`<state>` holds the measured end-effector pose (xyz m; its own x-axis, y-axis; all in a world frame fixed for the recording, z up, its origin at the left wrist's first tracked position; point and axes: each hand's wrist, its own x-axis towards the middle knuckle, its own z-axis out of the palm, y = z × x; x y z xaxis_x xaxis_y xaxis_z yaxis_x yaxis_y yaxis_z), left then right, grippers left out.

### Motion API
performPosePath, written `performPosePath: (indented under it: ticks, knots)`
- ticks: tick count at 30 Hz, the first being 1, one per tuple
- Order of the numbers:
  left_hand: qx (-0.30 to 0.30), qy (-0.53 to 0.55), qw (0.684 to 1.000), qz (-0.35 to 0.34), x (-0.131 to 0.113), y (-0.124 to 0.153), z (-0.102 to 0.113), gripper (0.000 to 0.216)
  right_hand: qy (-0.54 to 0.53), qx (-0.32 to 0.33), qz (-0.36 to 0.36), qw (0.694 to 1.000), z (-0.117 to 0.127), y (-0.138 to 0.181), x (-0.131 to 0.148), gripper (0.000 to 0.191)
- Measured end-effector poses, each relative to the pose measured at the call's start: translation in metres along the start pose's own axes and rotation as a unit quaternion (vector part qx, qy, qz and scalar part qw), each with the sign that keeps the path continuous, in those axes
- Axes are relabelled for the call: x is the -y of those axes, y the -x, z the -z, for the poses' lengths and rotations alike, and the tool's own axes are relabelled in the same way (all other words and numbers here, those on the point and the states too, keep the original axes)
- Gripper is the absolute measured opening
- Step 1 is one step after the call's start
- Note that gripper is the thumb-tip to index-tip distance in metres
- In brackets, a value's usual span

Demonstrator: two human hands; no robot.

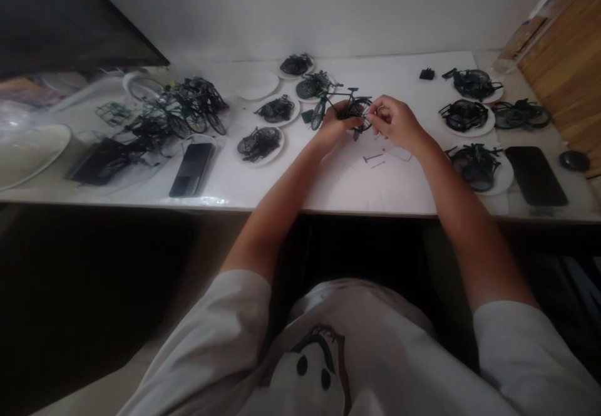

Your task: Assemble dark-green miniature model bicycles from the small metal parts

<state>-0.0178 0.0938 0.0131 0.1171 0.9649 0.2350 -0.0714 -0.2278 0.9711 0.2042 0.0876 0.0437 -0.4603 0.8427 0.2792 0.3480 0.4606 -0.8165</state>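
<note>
A small dark green model bicycle (339, 106) stands on the white table (328, 178) in the middle. My left hand (334, 125) is wrapped round its frame from below. My right hand (397, 121) pinches at the rear wheel, fingers closed on it. Two small metal pins (374, 160) lie on the table just in front of my hands.
White plates with dark bicycle parts (261, 143) sit left of my hands and others (464, 116) on the right. A cluster of finished model bicycles (188, 109) stands at the left. Two black phones (192, 169) (535, 175) lie near the front edge. A wooden panel (568, 59) rises at the right.
</note>
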Motion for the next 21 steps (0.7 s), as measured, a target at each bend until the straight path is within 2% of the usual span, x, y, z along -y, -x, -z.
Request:
performPosePath:
  ticks: [7,21]
  knots:
    - [0.015,0.014,1.0,0.007,0.006,-0.002,0.002,0.032,0.021,0.014,-0.001,1.0,0.002,0.004,0.01,0.04]
    - [0.026,-0.001,1.0,0.003,0.012,-0.006,0.002,0.034,0.054,0.026,0.004,0.998,0.004,0.004,0.01,0.036]
